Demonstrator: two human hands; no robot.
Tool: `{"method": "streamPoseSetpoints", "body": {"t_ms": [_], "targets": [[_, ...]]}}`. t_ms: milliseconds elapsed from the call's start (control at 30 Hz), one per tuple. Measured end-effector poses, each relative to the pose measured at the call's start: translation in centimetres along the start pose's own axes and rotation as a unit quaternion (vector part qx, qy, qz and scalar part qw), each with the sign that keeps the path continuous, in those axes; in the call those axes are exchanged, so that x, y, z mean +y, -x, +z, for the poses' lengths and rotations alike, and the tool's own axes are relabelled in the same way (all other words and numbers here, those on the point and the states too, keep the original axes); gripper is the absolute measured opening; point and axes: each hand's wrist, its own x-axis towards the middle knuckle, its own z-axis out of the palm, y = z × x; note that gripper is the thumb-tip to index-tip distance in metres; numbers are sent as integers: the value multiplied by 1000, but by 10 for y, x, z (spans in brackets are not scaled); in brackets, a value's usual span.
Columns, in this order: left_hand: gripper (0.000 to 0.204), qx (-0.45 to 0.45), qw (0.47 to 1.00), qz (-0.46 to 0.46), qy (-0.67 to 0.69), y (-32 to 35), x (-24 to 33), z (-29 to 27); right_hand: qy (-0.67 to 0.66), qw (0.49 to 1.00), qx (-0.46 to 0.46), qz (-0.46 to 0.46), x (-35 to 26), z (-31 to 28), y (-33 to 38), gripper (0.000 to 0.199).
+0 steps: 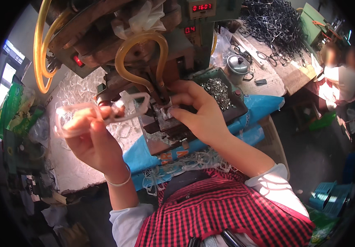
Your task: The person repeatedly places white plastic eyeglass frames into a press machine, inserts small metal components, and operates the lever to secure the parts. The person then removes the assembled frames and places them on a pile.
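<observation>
My left hand (91, 140) pinches a clear plastic eyeglass frame (73, 133), slightly blurred, with one rim about my fingers and the other reaching toward the machine's work point. A small metal fixture (164, 112) sits below the upright electrodes of the machine (103, 39). My right hand (204, 113) is at that fixture, thumb and forefinger bent together against it. Whatever lies between those fingertips is too small to make out. Over the work point loops a yellow hose (140, 36).
Many clear eyeglass frames (76, 88) are heaped on the bench at left, others in my lap. A tray of small metal parts (218, 92) stands right of the fixture, near a lidded metal pot (238, 66). Dark frames (274, 24) pile up behind. Another person (338, 84) sits far right.
</observation>
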Motion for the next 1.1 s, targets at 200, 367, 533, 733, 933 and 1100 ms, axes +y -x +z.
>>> {"method": "streamPoseSetpoints", "body": {"t_ms": [200,367,533,733,933,1100], "targets": [[26,-332,839,265,-341,48,-2,5,580,785,130,-176,52,-91,-8,23],[33,-364,830,317,-280,56,-22,20,598,763,154,-192,82,-125,1,16],[25,-357,832,311,-289,63,-25,15,628,744,25,-225,73,-107,-13,19],[21,-263,885,206,-325,97,-3,-5,612,735,43,-289,71,-119,-35,14],[18,78,810,66,-577,55,14,-112,438,865,214,-118,68,-129,-6,13],[18,-149,725,-45,-671,13,-48,-214,345,916,175,-110,69,-113,-19,13]]}}
